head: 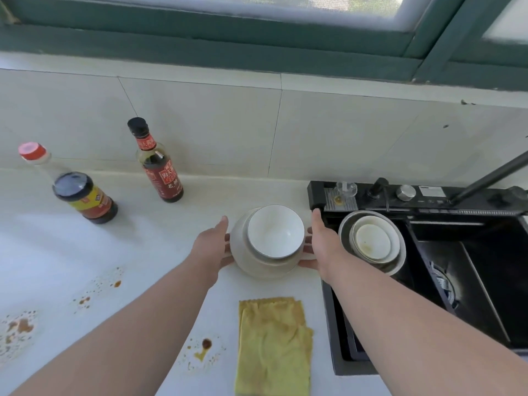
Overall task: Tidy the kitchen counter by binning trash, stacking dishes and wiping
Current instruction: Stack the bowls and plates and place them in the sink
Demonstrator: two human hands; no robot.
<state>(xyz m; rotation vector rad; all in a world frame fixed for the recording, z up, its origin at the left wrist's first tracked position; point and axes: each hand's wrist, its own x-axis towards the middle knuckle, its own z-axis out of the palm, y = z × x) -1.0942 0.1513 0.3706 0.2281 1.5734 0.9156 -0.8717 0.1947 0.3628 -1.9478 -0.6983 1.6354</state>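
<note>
Both hands hold a stack of white bowls point(268, 244) from either side, just left of the black sink point(471, 284): the left hand point(213, 247) cups the stack's left wall with its fingers wrapped around the far side, and the right hand point(323, 244) grips the right wall, thumb toward the near edge. The stack tilts slightly and seems to sit at or just above the white counter point(160, 224); contact underneath cannot be told. In the sink, close to the right hand, a metal basin point(400, 252) holds soiled white dishes point(373, 241). A folded yellow cloth point(274, 347) lies on the counter nearer the person. Brown sauce stains point(204, 348) mark the counter to the left, and two sauce bottles, a tall one point(158, 164) and a red-capped one point(77, 190), stand behind
</note>
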